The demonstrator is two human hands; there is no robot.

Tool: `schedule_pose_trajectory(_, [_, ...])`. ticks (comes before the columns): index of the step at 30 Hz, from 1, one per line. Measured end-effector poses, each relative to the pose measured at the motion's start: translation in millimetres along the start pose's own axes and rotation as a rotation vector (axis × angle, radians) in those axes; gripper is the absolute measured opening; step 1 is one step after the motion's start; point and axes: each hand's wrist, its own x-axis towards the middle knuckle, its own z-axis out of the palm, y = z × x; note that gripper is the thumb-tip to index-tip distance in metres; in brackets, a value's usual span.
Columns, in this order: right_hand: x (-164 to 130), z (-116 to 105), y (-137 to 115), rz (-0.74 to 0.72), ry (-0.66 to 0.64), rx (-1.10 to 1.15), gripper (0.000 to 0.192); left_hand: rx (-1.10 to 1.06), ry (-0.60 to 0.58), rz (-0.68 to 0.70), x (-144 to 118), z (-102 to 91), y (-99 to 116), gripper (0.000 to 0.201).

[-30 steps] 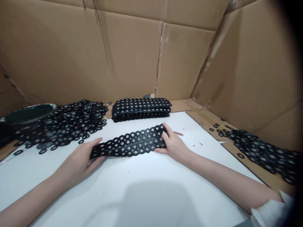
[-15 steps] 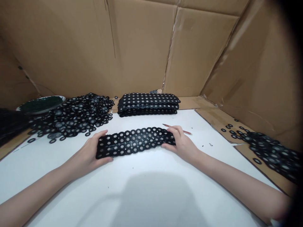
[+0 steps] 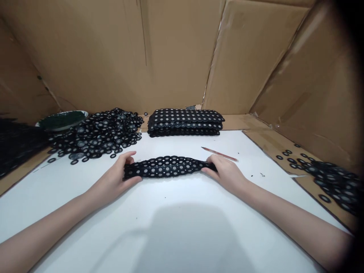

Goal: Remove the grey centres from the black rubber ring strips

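A long black strip of joined rings (image 3: 167, 167) with pale round centres stretches between my two hands, over the white tabletop. My left hand (image 3: 123, 170) grips its left end, thumb along the near edge and fingers behind. At the other end, my right hand (image 3: 223, 170) pinches the strip between thumb and fingers. The strip looks folded or bent lengthwise, narrowing toward the right hand. Just beyond my right hand lies a pencil (image 3: 220, 153). Farther back sits a stack of similar black ring strips (image 3: 186, 123).
A big heap of loose black rings (image 3: 96, 132) lies at the back left, beside a bowl with dark green contents (image 3: 62, 120). Another ring pile (image 3: 335, 182) rests on cardboard at the right. Cardboard walls (image 3: 176, 57) enclose the white table surface (image 3: 113, 235).
The strip's broad face has tipped and its sides have drawn together, so it looks narrower. Both hands keep hold of its ends. The whole view has shifted slightly.
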Motion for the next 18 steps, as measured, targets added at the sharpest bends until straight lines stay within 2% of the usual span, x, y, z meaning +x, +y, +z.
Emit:
schedule_pose_trajectory(3, [1.2, -3.1, 6.5, -0.075, -0.04, -0.02, 0.035, 0.026, -0.02, 0.051, 0.5, -1.5, 3.3, 0.036])
schedule_pose_trajectory(6, [1.3, -8.3, 12.6, -0.145, -0.052, 0.007, 0.051, 0.03, -0.032, 0.096, 1.6, -5.1, 7.1, 0.025])
schedule_pose_trajectory(7, [1.0, -9.9, 13.5, -0.167, -0.048, 0.012, 0.048, 0.034, -0.029, 0.101, 2.4, -6.5, 8.4, 0.024])
schedule_pose_trajectory(10, [-0.2, -13.1, 12.7, -0.235, -0.024, -0.033, 0.022, 0.072, -0.033, 0.089, 4.9, -10.6, 11.8, 0.025])
schedule_pose_trajectory(14, [-2.0, -15.3, 10.8, -0.318, -0.009, -0.11, 0.028, 0.116, -0.07, 0.032, 5.2, -13.5, 12.7, 0.026])
schedule_pose_trajectory(18, [-4.0, -19.3, 11.5, -0.349, -0.111, -0.058, 0.032, 0.045, -0.119, -0.046, -0.8, -13.5, 12.1, 0.026])
